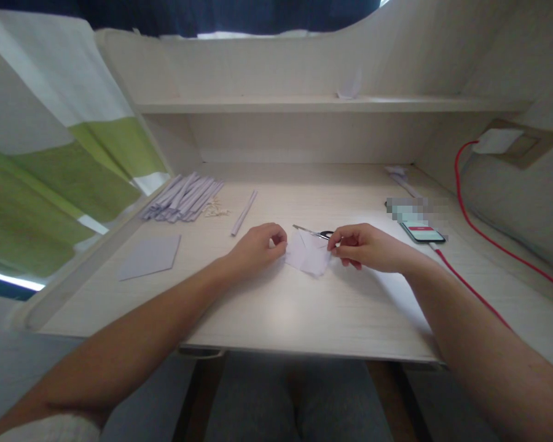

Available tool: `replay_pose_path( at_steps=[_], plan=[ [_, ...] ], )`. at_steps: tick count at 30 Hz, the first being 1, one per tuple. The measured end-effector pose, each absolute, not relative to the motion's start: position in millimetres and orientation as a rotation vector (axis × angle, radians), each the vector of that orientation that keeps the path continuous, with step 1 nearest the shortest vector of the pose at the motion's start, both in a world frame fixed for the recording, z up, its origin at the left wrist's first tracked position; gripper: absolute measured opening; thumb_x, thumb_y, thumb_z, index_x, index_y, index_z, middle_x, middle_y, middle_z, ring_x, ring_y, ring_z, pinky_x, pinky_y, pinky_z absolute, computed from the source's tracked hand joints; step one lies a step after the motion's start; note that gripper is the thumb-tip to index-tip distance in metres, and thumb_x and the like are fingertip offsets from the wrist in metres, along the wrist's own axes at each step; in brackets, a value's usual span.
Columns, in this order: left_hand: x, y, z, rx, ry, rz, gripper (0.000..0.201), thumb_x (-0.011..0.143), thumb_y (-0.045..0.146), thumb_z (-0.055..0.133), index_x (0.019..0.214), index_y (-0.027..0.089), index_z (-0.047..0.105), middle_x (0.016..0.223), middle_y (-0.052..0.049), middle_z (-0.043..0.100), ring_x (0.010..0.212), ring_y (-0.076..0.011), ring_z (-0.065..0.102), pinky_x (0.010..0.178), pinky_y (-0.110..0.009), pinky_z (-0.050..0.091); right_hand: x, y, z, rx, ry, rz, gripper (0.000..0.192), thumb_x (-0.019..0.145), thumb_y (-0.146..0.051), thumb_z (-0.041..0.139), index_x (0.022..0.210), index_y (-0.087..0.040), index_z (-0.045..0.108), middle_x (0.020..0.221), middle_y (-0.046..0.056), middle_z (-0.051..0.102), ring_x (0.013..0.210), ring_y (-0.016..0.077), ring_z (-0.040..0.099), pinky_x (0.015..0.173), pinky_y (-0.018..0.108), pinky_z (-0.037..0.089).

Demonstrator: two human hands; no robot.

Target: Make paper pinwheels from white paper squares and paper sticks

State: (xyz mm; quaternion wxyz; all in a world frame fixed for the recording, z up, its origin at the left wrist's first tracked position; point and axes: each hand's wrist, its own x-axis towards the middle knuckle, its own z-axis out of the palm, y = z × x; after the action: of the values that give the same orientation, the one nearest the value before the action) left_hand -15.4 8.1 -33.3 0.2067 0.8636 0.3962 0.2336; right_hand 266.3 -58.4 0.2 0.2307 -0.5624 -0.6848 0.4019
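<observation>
Between my hands a small folded sheet of white paper [308, 255] is held just over the desk. My left hand [260, 245] pinches its left edge between thumb and fingers. On the opposite side, my right hand [357, 245] grips the right edge with thumb and forefinger. Behind the paper lies a pair of scissors [316, 233], its blades pointing left and its dark handle partly hidden by my right hand. A single rolled paper stick [244, 213] rests beyond my left hand.
A pile of rolled paper sticks [182, 197] lies at the back left beside pale rubber bands [216, 210]. Square paper sheets [151, 258] sit in front. At right, a phone [421, 232] has a red cable [470, 288]. A shelf [258, 106] spans the back.
</observation>
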Motion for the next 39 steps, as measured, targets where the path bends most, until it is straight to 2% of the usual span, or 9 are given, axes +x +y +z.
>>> replay_pose_path(
  at_steps=[4,9,17,20,24,27,31,35,39],
  plan=[
    [-3,-7,-28,2.242,1.025,0.712,0.009,0.092,0.024,0.06,0.09,0.02,0.068,0.086,-0.003,0.074,0.079,-0.0167,0.066,0.072,-0.028,0.05,255,-58,-1,-1.43,-1.673,1.001,0.015,0.088,-0.034,0.076,0.091,-0.019,0.076,0.064,0.0,0.067,0.055,0.0133,0.057,0.052,0.027,0.042],
    [19,-27,-24,2.279,0.781,0.753,0.005,0.09,0.021,0.062,0.091,0.02,0.067,0.083,0.0,0.072,0.074,-0.0136,0.065,0.072,-0.026,0.05,245,-64,1,-1.2,-1.628,1.197,0.028,0.081,-0.037,0.084,0.099,-0.018,0.075,0.069,0.001,0.073,0.061,0.0155,0.064,0.058,0.029,0.051],
    [32,-36,-26,2.284,0.751,0.743,0.011,0.097,0.026,0.059,0.096,0.021,0.069,0.089,-0.002,0.075,0.079,-0.0148,0.067,0.073,-0.028,0.049,256,-66,2,-1.245,-1.718,1.333,0.009,0.082,-0.025,0.078,0.089,-0.02,0.073,0.078,0.004,0.078,0.07,0.0199,0.073,0.063,0.033,0.06],
    [31,-32,-31,2.296,0.805,0.791,0.007,0.094,0.027,0.063,0.093,0.021,0.065,0.086,-0.001,0.073,0.078,-0.0157,0.066,0.077,-0.03,0.051,262,-63,-2,-1.299,-1.765,1.24,0.006,0.079,-0.018,0.075,0.084,-0.021,0.074,0.076,0.004,0.077,0.068,0.0195,0.071,0.062,0.032,0.058],
    [28,-28,-37,2.531,0.7,0.694,0.021,0.08,0.026,0.076,0.098,0.02,0.068,0.101,-0.006,0.075,0.099,-0.0245,0.066,0.093,-0.039,0.051,273,-58,-3,-1.515,-1.736,0.968,0.009,0.076,-0.013,0.074,0.074,-0.021,0.069,0.067,0.004,0.073,0.061,0.0191,0.066,0.055,0.031,0.049],
    [31,-26,-42,2.662,0.643,0.529,0.022,0.079,0.03,0.078,0.098,0.02,0.072,0.11,-0.009,0.076,0.11,-0.0294,0.064,0.101,-0.044,0.049,277,-55,-3,-1.549,-1.71,0.865,0.014,0.077,-0.013,0.073,0.069,-0.022,0.065,0.065,0.005,0.071,0.059,0.0189,0.064,0.052,0.03,0.045],
    [36,-27,-48,2.661,0.737,0.516,0.007,0.086,0.025,0.069,0.088,0.021,0.073,0.102,-0.008,0.075,0.103,-0.0269,0.065,0.095,-0.041,0.05,273,-55,-6,-1.585,-1.742,0.818,0.012,0.076,-0.014,0.071,0.07,-0.022,0.065,0.064,0.004,0.07,0.058,0.0174,0.061,0.051,0.029,0.041],
    [37,-25,-52,2.66,0.701,0.541,0.01,0.088,0.02,0.064,0.084,0.02,0.072,0.096,-0.007,0.075,0.097,-0.0247,0.065,0.093,-0.04,0.051,266,-55,-8,-1.579,-1.772,0.801,0.01,0.076,-0.014,0.068,0.071,-0.021,0.064,0.064,0.002,0.067,0.059,0.0163,0.06,0.053,0.028,0.042],
    [33,-21,-54,2.598,0.71,0.631,0.009,0.089,0.02,0.065,0.086,0.021,0.073,0.095,-0.006,0.076,0.096,-0.0242,0.066,0.092,-0.039,0.05,263,-54,-9,-1.492,-1.796,0.88,0.018,0.084,-0.016,0.061,0.09,-0.021,0.076,0.067,0.0,0.066,0.061,0.0166,0.062,0.057,0.029,0.045]
  ],
)
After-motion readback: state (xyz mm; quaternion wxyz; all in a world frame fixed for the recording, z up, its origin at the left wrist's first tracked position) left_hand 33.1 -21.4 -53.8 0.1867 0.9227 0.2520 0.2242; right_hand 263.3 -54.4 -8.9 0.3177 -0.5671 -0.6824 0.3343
